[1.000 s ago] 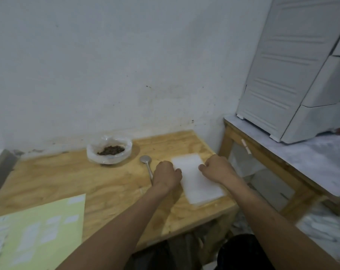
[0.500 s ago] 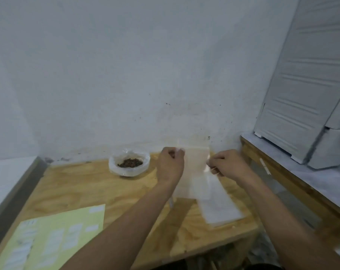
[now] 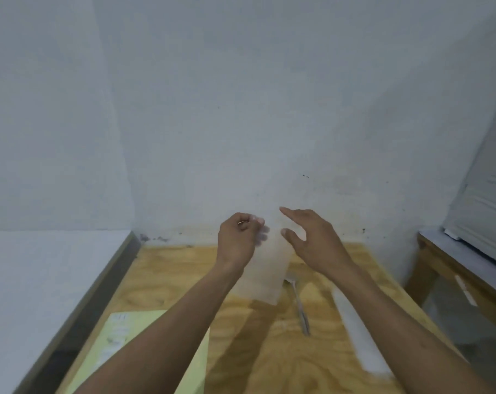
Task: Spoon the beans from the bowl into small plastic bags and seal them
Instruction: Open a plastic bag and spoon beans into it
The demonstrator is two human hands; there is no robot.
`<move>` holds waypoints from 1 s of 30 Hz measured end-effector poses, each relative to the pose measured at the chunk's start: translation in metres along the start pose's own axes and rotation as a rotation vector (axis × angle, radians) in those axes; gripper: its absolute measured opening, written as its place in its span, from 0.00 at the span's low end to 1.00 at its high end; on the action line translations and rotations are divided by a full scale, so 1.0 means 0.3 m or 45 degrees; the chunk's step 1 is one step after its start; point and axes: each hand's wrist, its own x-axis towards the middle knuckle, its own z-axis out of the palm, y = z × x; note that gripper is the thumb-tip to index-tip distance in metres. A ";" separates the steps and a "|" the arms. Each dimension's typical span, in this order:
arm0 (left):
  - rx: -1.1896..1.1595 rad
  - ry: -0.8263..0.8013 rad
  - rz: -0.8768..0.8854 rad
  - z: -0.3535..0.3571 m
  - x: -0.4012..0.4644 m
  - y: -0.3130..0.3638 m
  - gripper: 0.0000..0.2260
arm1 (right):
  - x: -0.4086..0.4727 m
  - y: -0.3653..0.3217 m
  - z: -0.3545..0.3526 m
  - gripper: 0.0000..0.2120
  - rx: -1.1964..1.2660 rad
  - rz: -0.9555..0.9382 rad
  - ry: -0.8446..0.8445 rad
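My left hand [image 3: 237, 241] is raised above the wooden table [image 3: 167, 277] and pinches the top edge of a small clear plastic bag [image 3: 269, 275], which hangs down from it. My right hand [image 3: 309, 240] is beside the bag with fingers spread, thumb and forefinger apart near the bag's upper edge; I cannot tell if it touches it. A metal spoon [image 3: 299, 307] lies on the table under the bag. A stack of plastic bags [image 3: 360, 334] lies on the table under my right forearm. The bowl of beans is hidden behind my hands and the bag.
A pale green sheet with white labels [image 3: 119, 339] lies at the table's near left. A white wall stands close behind. A second wooden table [image 3: 463, 268] with a white appliance [image 3: 485, 200] is to the right, with a gap between.
Both hands lifted one bag off the stack and raised it. My right hand has since let go and spread its fingers. The view has tilted up and shifted left.
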 end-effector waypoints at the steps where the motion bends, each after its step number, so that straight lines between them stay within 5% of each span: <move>1: 0.002 0.009 0.005 -0.016 0.003 0.002 0.09 | 0.010 -0.018 0.019 0.22 -0.031 -0.012 -0.015; 26: 0.041 0.049 -0.021 -0.138 0.025 -0.034 0.06 | 0.032 -0.106 0.158 0.09 -0.323 -0.323 0.420; 30: 0.113 0.008 0.001 -0.144 0.025 -0.031 0.06 | 0.036 -0.124 0.134 0.01 -0.111 -0.089 0.218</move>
